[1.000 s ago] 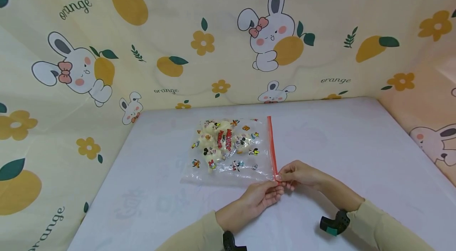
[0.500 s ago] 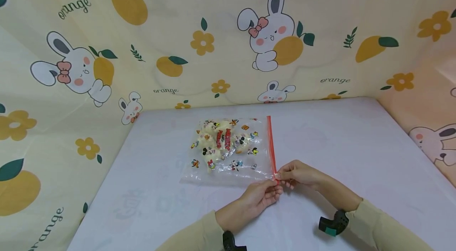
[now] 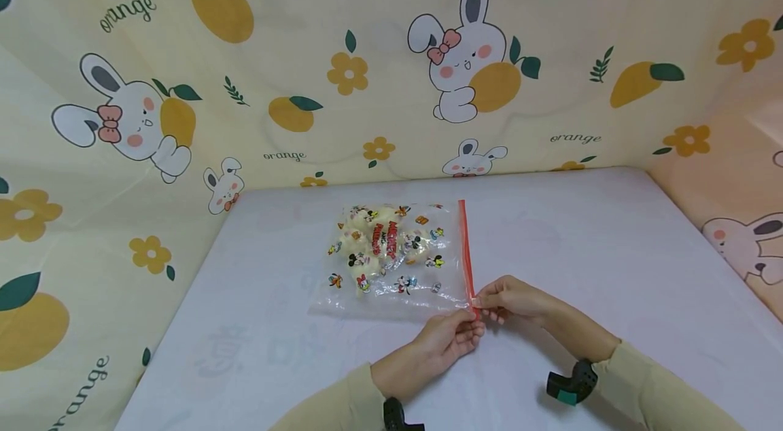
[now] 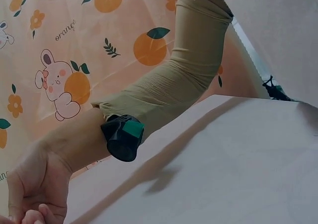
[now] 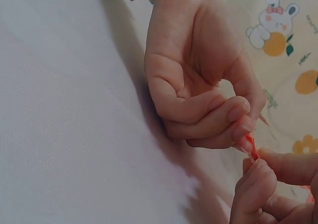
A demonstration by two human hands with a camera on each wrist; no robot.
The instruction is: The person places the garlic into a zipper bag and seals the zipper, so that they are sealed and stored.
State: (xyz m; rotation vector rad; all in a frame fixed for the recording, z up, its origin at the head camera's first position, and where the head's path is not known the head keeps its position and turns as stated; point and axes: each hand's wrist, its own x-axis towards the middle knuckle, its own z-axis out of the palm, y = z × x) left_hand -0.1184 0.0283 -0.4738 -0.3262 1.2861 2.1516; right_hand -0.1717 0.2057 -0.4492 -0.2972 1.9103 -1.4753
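A clear zip bag printed with small cartoon figures lies flat on the table, with pale rounded lumps inside. Down its right side runs a red zip strip. At the strip's near end, my left hand pinches the bag's corner between thumb and fingers. My right hand pinches the same strip just above it, the fingertips of both hands almost meeting. The right wrist view shows a bit of the red strip between the fingertips; whether a slider is there is hidden.
A white cloth covers the table. Behind it and along both sides hangs a cream curtain printed with rabbits and oranges. Black wrist cameras sit at the sleeve cuffs.
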